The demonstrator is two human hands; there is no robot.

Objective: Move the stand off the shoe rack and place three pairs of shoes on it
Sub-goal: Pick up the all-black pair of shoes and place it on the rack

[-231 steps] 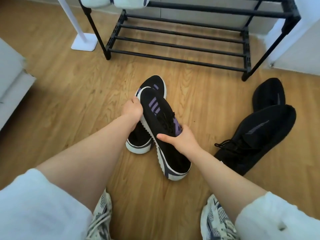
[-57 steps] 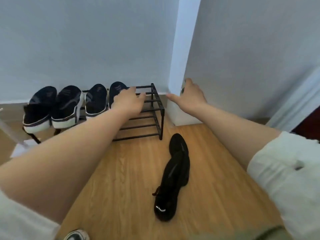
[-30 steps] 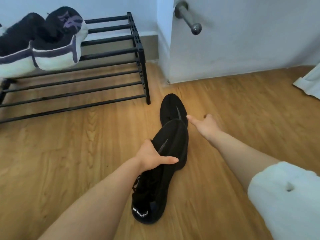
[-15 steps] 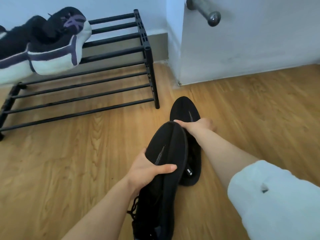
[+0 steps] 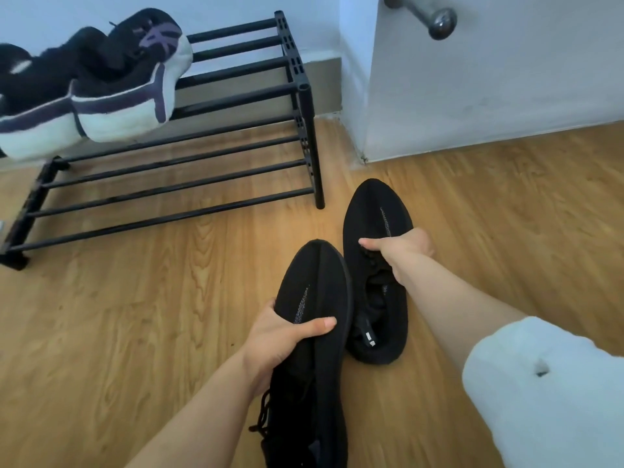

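Two all-black shoes are in front of me on the wooden floor. My left hand (image 5: 287,336) grips the nearer black shoe (image 5: 314,292) across its middle and holds it tilted, toe pointing away. My right hand (image 5: 401,248) is closed on the tongue area of the second black shoe (image 5: 374,211), which lies on the floor just to the right. The black metal shoe rack (image 5: 300,96) stands at the upper left. Black-and-white sneakers with purple marks (image 5: 128,92) sit on the left part of its top tier.
A white wall corner (image 5: 364,96) stands right of the rack, with a metal door handle (image 5: 435,18) above. The right part of the rack's top bars and its lower tier (image 5: 175,194) carry nothing. Wooden floor (image 5: 135,315) stretches to the left.
My left hand has lifted its black shoe off the other one. My right hand has closed on the second shoe. The view has shifted slightly nearer.
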